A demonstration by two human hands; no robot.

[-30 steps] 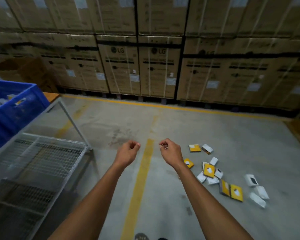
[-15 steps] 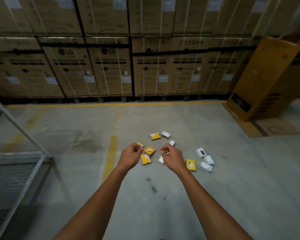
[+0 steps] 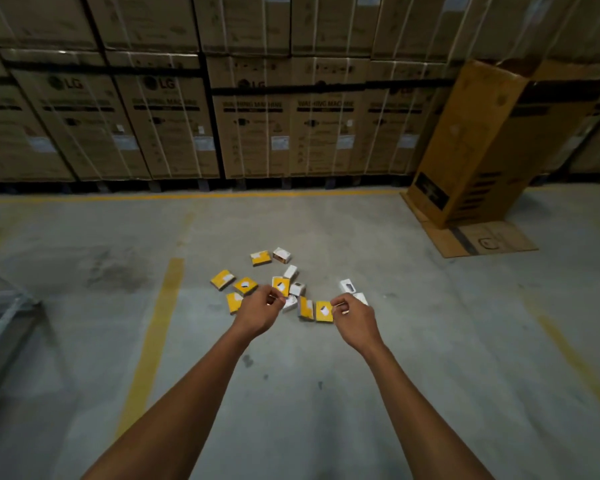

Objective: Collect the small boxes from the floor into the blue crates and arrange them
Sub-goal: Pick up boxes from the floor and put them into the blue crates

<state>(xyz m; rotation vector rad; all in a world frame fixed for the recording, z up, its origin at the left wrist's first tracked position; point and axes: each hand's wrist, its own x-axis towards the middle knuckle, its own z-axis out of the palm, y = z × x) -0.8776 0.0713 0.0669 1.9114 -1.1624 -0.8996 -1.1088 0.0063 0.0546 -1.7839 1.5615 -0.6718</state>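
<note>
Several small yellow and white boxes lie scattered in a cluster on the concrete floor, among them a yellow box [image 3: 222, 279], another yellow box [image 3: 260, 258] and a white box [image 3: 347, 285]. My left hand [image 3: 260, 311] hovers above the near left side of the cluster, fingers loosely curled and holding nothing. My right hand [image 3: 354, 317] hovers above the near right side, curled the same way and also empty; it hides part of a white box. No blue crate is in view.
A wall of stacked washing-machine cartons [image 3: 250, 123] closes off the far side. A tall open carton [image 3: 475, 143] leans at the right on flattened cardboard [image 3: 482, 240]. A wire cart's corner [image 3: 0, 306] shows at the left edge. A yellow line [image 3: 153, 341] runs along the floor.
The view has swung right and moved closer to the boxes; the blue crate and most of the wire cart have left the frame. Both hands stay curled and empty, now wider apart.
</note>
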